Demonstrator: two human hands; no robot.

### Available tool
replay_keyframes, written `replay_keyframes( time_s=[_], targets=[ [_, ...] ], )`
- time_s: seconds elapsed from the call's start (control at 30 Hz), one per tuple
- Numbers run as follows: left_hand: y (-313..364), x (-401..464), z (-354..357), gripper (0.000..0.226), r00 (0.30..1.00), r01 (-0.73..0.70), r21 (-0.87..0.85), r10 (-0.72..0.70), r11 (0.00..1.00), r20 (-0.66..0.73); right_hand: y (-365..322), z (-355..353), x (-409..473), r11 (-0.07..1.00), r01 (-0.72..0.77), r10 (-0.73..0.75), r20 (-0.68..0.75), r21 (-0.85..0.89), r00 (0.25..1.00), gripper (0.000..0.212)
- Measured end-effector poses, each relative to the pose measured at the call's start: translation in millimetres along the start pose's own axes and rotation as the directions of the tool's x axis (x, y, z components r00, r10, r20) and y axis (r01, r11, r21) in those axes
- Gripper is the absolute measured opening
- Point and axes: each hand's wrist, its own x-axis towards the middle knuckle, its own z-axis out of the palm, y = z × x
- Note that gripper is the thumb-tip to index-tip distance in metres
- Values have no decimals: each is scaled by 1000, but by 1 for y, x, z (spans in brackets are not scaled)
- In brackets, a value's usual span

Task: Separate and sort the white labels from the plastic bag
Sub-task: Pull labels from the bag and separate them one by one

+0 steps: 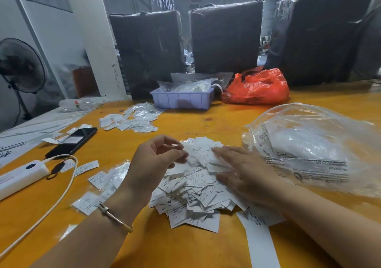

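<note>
Head view, nearest first: at the lower edge of the frame two bare forearms reach in over an orange bench, the left wrist wearing a thin bracelet. Between them, in the lower centre, lies a loose heap of white labels, small rectangles printed with size letters and pointing every which way, so the heap has no common long axis. A long white strip runs from under the heap toward the bottom edge, its long axis nearly upright in the frame. The left hand hovers over the heap with curled fingers, thumb and forefinger pinching what looks like one label. The right hand lies flat on the heap, its fingers straight and slightly spread, tips pointing toward frame left. Just right of it sits a clear plastic bag, crumpled, with printed text on its side and white contents inside. Left of centre, more labels in small clear sleeves are scattered, beside a white power bank with a cable and a black phone. Farther back, a second pile of labels lies at centre left, then a lilac tray and a red bag. Dark wrapped bundles stand along the top.
</note>
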Motion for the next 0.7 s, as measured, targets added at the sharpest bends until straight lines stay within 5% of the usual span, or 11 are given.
replay_keyframes(
  time_s=[0.27, 0.37, 0.5, 0.7],
  targets=[
    [0, -3, 3, 8, 996, 29, -21, -27, 999, 82, -2, -2, -2, 989, 73, -44, -208, 132, 977, 22],
    [1, -4, 6, 18, 992, 25, -46, -20, 999, 122, -4, -1, -2, 991, 87, -52, -308, 103, 950, 28],
    [0, -3, 7, 15, 988, 1, -71, 10, 997, 155, -5, 5, -1, 1000, 14, -11, -172, 17, 985, 55],
    [-2, -5, 8, 23, 986, -71, -15, 73, 997, 153, 0, 3, -1, 999, 36, -26, -237, 37, 971, 23]
  ],
)
